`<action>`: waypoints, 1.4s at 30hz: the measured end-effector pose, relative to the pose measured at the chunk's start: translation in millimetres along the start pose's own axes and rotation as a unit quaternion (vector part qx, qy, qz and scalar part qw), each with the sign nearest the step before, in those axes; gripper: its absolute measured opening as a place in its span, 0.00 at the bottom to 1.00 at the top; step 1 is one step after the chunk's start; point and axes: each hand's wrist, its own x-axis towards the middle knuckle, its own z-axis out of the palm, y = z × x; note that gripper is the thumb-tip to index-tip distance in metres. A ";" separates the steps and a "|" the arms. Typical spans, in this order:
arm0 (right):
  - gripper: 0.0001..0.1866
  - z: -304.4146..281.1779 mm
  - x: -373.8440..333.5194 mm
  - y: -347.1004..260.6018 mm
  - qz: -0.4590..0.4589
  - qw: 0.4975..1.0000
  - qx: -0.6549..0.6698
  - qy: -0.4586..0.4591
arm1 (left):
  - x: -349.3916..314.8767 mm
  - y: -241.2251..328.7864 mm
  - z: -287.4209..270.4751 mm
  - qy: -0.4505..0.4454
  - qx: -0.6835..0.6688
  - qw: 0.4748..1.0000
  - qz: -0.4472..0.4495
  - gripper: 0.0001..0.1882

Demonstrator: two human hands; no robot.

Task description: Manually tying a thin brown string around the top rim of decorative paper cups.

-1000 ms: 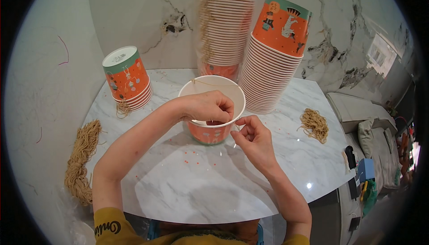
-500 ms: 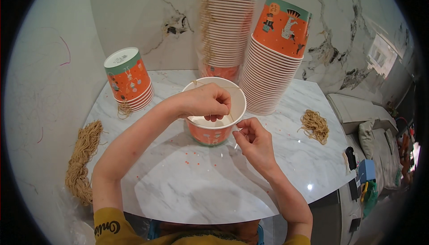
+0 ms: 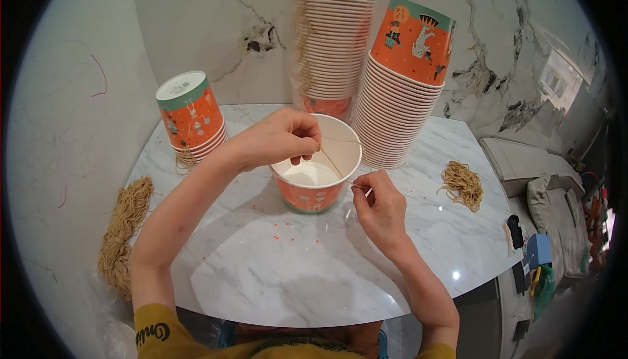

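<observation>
An orange paper bucket [image 3: 311, 197] with a white inside and rim stands upright in the middle of the table. Above its opening, my left hand [image 3: 288, 138] is closed in a pinch on a thin tan string [image 3: 329, 160]. The string slants down across the opening to the right rim and out through the wall there. Just outside that rim my right hand [image 3: 379, 205] pinches the string's other stretch between thumb and finger. Another length of string crosses the far side of the opening.
Upside-down bucket stacks stand at left [image 3: 191, 113] and right [image 3: 400, 107]; between them rises a tall bagged stack [image 3: 335, 38]. Tan string bundles lie at the left edge [image 3: 124, 234] and right [image 3: 462, 185]. Orange dots [image 3: 282, 238] dot the marble table [image 3: 275, 287] near the bucket.
My left hand has moved left and slightly up, drawing the string into a visible line across the opening. My right hand has shifted slightly right, away from the rim.
</observation>
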 end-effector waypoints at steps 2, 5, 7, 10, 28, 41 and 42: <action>0.07 0.3 0.8 -2.2 -0.009 1.000 -0.017 0.005 | -7.5 5.2 0.3 0.014 0.003 1.000 -0.010 0.05; 0.06 0.2 0.6 -4.2 -0.022 0.999 -0.022 0.008 | -19.9 9.6 1.7 0.040 0.000 0.999 -0.012 0.05; 0.06 -0.5 -0.2 -9.5 -0.018 1.000 0.019 0.001 | -29.5 8.4 6.3 0.054 -0.019 0.998 0.002 0.04; 0.05 -2.0 -1.7 -12.4 0.000 0.993 0.114 -0.021 | -52.4 8.4 26.2 0.061 -0.026 0.997 0.036 0.04; 0.05 9.9 -10.9 -14.4 0.132 0.933 0.325 -0.081 | -62.6 -49.6 100.2 0.132 -0.018 0.989 0.062 0.05; 0.07 11.8 -8.4 -25.7 -0.126 0.990 0.062 0.019 | -52.7 -61.8 81.0 0.173 -0.174 0.969 0.024 0.10; 0.07 12.0 -8.9 -26.2 -0.126 0.990 0.062 0.018 | -52.2 -58.6 83.6 0.173 -0.175 0.969 0.023 0.10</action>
